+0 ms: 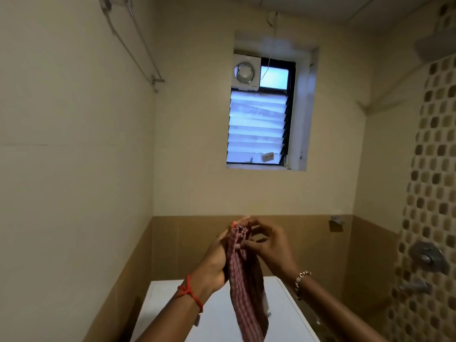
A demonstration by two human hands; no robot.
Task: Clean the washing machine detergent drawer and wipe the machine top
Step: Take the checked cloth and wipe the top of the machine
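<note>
1. Hanging lengthwise between both hands, a red-and-white striped cloth (244,280) is held upright above the white washing machine top (217,314). Its lower end trails out of view at the bottom edge.
2. The left hand (217,257) is raised with the palm turned inward. The cloth lies along that palm, and the fingertips close over the cloth's bunched upper end.
3. The right hand (269,245) faces it from the other side with the fingers curled. Thumb and forefinger pinch the cloth just below its top. The two hands nearly meet at the cloth.
4. A red thread (188,291) circles the left wrist and a beaded bracelet (299,282) circles the right.
5. The machine top stands against the brown lower band of the back wall, below and behind the hands. Only its flat upper surface is in view.
6. A louvred window (259,124) is set in the back wall, and an exhaust fan (245,72) fills its upper left corner.
7. A metal rail (130,43) is mounted high on the left wall.
8. The mosaic tile wall (434,169) on the right carries a shower valve (428,256), with a shower head (434,43) near the ceiling.
</note>
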